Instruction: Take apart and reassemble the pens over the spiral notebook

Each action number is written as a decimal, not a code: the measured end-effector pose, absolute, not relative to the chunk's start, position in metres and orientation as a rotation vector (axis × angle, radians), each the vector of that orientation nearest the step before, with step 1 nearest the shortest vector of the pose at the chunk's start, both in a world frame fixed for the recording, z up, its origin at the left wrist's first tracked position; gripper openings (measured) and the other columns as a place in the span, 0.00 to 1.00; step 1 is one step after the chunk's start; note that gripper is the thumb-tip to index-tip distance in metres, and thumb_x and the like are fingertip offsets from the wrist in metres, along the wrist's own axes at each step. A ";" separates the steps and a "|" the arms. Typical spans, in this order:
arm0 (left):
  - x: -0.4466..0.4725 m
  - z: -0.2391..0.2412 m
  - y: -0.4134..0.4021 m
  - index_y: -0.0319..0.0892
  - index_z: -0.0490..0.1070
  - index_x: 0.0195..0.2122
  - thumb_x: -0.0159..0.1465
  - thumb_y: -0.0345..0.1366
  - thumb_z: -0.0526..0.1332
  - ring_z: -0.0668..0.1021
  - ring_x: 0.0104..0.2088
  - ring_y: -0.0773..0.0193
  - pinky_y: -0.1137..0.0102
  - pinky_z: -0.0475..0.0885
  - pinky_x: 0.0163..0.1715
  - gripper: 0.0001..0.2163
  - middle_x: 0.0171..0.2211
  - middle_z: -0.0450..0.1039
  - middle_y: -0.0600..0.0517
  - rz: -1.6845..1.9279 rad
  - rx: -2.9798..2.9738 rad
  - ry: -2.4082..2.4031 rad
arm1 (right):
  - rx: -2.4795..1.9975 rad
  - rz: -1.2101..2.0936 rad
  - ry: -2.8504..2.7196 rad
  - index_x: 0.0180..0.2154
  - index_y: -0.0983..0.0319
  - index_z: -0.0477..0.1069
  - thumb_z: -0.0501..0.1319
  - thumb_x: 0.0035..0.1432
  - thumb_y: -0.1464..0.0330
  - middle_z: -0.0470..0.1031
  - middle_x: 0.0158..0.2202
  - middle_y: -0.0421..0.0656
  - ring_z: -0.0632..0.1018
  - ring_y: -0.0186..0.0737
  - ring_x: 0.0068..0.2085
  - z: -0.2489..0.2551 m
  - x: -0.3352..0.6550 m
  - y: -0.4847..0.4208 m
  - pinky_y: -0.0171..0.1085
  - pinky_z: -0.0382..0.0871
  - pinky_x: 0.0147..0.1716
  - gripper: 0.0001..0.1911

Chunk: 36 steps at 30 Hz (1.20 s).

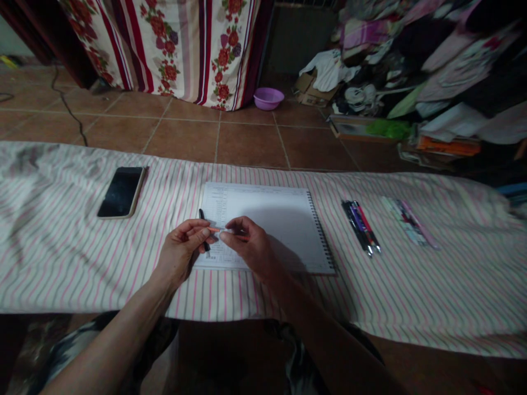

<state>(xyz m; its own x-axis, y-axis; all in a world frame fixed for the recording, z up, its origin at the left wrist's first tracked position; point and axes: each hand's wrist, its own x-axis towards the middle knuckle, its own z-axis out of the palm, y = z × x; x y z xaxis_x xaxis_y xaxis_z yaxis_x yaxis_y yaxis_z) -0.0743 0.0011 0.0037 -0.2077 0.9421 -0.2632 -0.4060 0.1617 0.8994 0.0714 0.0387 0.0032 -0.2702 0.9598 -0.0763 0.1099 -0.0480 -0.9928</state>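
Between my two hands is a thin orange pen (214,229), held roughly level above the spiral notebook (284,219). My left hand (185,238) pinches its left end with thumb and fingertips. My right hand (251,244) is closed around the right part, where a bit of orange shows by the fingers. A pale section lies between the fingertips; I cannot tell whether it is a cap or part of the barrel. Behind my left fingers a black pen (201,214) lies along the notebook's left edge, partly hidden. The notebook is open on a mostly white page with printed text at the left.
A striped cloth (164,296) covers the low table. On it lie a phone (121,192) at the left, a group of pens (360,222) right of the notebook, and paler pens (411,222) farther right. Beyond, a purple basin (269,99) stands on the tiled floor near piled clothes.
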 end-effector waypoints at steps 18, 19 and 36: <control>-0.072 0.004 -0.001 0.39 0.75 0.31 0.48 0.32 0.68 0.77 0.26 0.68 0.77 0.65 0.20 0.09 0.27 0.78 0.49 1.322 0.675 1.226 | -1.128 1.338 -1.514 0.30 0.60 0.75 0.61 0.49 0.68 0.77 0.30 0.40 0.77 0.35 0.30 -0.005 0.071 0.041 0.33 0.72 0.31 0.05; -0.072 0.004 -0.001 0.39 0.75 0.31 0.48 0.32 0.68 0.77 0.26 0.67 0.77 0.65 0.20 0.09 0.27 0.78 0.49 1.321 0.673 1.235 | -1.120 1.333 -1.520 0.30 0.60 0.75 0.61 0.49 0.67 0.77 0.30 0.41 0.77 0.35 0.31 -0.006 0.071 0.041 0.33 0.72 0.31 0.05; -0.073 0.003 0.000 0.38 0.75 0.31 0.49 0.31 0.67 0.76 0.24 0.69 0.77 0.67 0.22 0.08 0.26 0.77 0.50 1.363 0.635 1.166 | -1.125 1.299 -1.527 0.31 0.61 0.74 0.62 0.49 0.68 0.77 0.30 0.41 0.78 0.36 0.31 0.000 0.068 0.036 0.35 0.73 0.32 0.05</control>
<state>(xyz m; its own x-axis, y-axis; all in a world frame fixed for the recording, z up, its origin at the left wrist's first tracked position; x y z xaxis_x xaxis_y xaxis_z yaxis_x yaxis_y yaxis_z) -0.0730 0.0003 0.0035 -0.1787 0.9483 -0.2625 -0.4058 0.1720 0.8976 0.0680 0.0356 -0.0002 -0.2669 0.9631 0.0353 0.1196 0.0694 -0.9904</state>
